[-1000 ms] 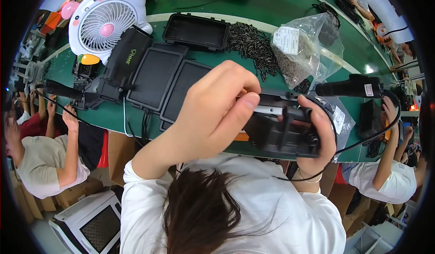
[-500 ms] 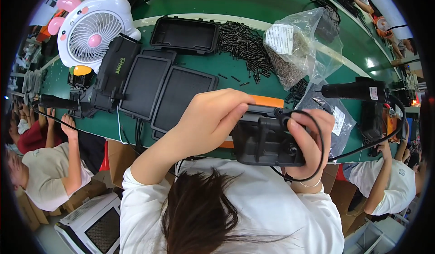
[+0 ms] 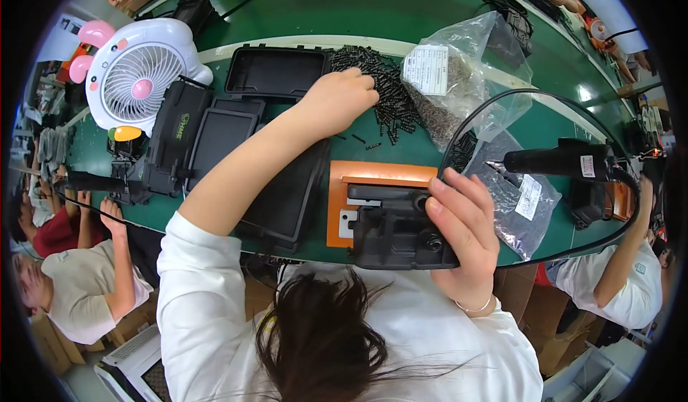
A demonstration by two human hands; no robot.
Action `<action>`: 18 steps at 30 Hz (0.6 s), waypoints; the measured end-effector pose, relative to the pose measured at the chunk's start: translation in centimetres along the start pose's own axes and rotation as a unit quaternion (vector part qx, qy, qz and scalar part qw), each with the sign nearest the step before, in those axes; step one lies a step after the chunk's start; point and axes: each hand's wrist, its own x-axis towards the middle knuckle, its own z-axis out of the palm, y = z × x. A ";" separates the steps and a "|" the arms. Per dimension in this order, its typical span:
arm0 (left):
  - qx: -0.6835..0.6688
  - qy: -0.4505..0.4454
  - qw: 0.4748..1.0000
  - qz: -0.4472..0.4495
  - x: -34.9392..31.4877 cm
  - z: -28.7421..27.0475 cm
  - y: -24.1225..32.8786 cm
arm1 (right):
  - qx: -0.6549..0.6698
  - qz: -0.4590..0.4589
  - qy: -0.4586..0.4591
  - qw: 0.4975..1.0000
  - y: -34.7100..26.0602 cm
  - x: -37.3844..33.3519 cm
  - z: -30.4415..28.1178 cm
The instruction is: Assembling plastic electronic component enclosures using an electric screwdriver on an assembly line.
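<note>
My left hand [image 3: 342, 101] reaches to the near left edge of a heap of small black screw-like pins [image 3: 390, 90]. Its fingers are curled together, and what the fingertips hold is hidden. Close to the table's front edge, my right hand [image 3: 469, 233] is closed around the right end of a black plastic housing [image 3: 394, 233] with round openings and moulded ribs. The housing lies over an orange fixture [image 3: 337, 201], which shows behind it and to its left. A black cable [image 3: 494, 97] loops up behind my right hand and curves away to the right.
Left of the heap are a black open case [image 3: 276, 72] and shallow black trays [image 3: 287, 201]. A white fan [image 3: 143, 79] stands far left. Right are a clear bag of small parts [image 3: 437, 108], a second plastic bag [image 3: 530, 219] and a black power tool [image 3: 548, 162]. People sit at both sides.
My left hand has left the housing and moved forward to the heap of pins. The housing has shifted slightly left, showing more of the orange fixture. The cable now loops behind my right hand.
</note>
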 end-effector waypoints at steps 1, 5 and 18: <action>0.053 -0.027 0.997 0.058 0.5 0.7 -0.1 | 0.003 0.008 0.001 1.000 -0.2 0.0 0.0; 0.119 -0.030 0.984 0.129 1.1 2.1 -0.2 | 0.025 0.002 0.002 1.000 0.1 0.3 -0.2; -0.464 0.153 0.871 0.049 -0.8 -11.6 8.9 | 0.035 -0.016 0.056 0.998 0.7 -0.1 0.5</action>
